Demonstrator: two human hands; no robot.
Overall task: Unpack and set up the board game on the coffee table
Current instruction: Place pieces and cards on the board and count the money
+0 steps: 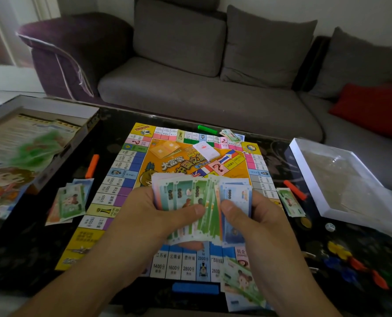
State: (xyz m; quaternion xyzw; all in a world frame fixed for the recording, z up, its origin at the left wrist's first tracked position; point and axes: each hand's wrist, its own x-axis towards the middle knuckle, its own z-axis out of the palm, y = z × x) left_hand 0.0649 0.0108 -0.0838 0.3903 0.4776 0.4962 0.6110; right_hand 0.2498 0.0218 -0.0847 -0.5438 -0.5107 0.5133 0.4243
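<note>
Dealing the play money [197, 202] cleanly looks like the step in hand: the fanned wad sits over the near half of the game board [172, 193], gripped from both sides. The left hand [158, 216] holds the bulk, thumb pressed across the green notes, while the right hand [254, 216] pinches the blue notes at the fan's edge; each grip is closed on paper. Sliding 1 note at a time with the thumb should keep counts honest. 4 piles already lie around the board: left pile [72, 200], right pile [290, 201], far pile [231, 135], near pile [242, 282]. The box lid [18, 143] and white tray [309, 179] flank the dark surface [30, 259].
</note>
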